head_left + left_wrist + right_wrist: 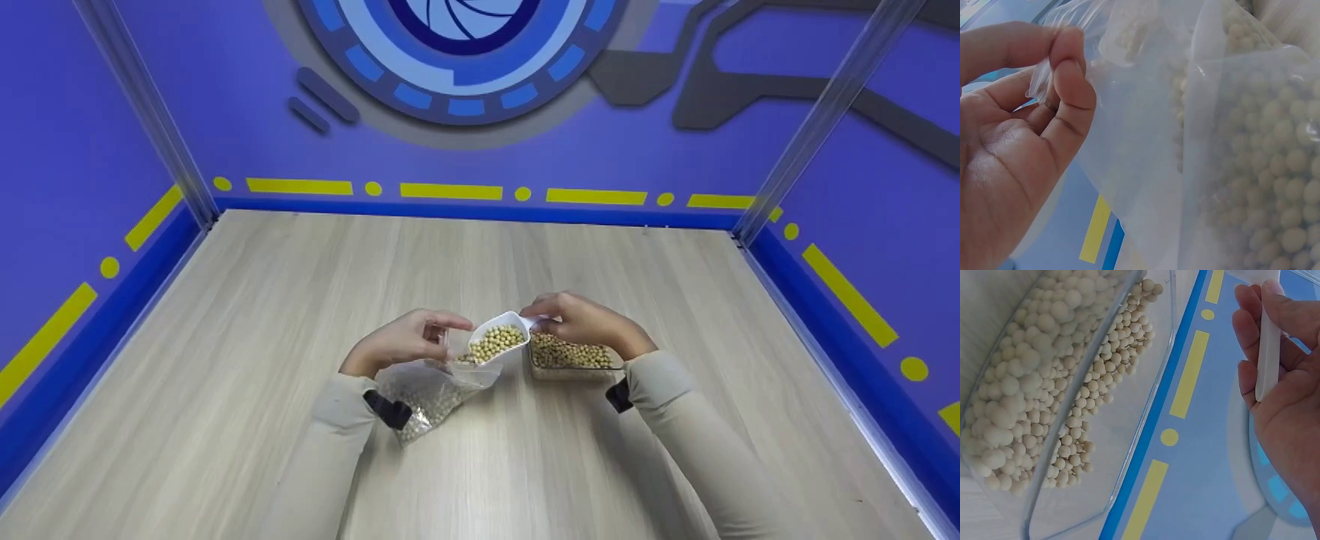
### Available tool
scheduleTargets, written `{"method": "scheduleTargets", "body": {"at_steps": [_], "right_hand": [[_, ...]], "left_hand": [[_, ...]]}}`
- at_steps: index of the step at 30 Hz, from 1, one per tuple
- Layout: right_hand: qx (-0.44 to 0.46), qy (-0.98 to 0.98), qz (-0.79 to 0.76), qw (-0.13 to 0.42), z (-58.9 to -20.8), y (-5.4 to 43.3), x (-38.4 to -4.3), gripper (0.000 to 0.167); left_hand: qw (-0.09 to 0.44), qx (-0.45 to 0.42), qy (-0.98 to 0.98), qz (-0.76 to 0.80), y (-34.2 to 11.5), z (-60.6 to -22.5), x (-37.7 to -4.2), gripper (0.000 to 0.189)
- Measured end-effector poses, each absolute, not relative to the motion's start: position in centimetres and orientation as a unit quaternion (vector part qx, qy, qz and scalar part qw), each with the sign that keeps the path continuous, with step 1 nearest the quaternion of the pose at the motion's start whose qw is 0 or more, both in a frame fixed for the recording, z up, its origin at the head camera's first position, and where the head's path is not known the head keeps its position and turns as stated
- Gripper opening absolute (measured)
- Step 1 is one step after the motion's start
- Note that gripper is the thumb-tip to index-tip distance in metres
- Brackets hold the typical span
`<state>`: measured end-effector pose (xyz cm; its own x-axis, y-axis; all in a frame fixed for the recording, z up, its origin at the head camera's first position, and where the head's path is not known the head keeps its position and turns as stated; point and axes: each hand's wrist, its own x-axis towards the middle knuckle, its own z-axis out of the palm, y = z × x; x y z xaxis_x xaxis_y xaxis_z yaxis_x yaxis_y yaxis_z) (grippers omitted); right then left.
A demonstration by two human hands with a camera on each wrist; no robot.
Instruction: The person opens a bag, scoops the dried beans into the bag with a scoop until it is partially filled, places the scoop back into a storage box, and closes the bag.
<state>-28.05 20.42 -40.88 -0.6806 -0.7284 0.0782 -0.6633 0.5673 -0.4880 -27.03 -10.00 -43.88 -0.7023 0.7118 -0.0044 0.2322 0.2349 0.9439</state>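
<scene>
My left hand (397, 341) pinches the mouth of a clear plastic bag (429, 390) of pale round beans; in the left wrist view its thumb and fingertips meet on the bag's upper edge (1129, 124). With my right hand (589, 324) I grip the handle (1267, 349) of a white scoop (511, 320). Beans (497, 343) fill the scoop's bowl, which is tilted toward the left at the bag's opening. Below my right hand stands a clear rectangular container (574, 373) holding more beans (1044, 382).
Bag and container sit on a wood-grain table (300, 300). Blue printed panels (465, 165) wall the table at the back and both sides. A black wrist device (388, 409) hangs over the bag.
</scene>
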Motion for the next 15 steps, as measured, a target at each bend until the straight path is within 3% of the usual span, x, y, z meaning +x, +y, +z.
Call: {"method": "scheduleTargets", "body": {"at_steps": [15], "right_hand": [[-0.426,0.879,-0.209,0.048,-39.90,19.93,-28.01,0.024]], "left_hand": [[0.228,0.320,0.743,0.542,-10.18,-43.83,-26.93,0.051]]}}
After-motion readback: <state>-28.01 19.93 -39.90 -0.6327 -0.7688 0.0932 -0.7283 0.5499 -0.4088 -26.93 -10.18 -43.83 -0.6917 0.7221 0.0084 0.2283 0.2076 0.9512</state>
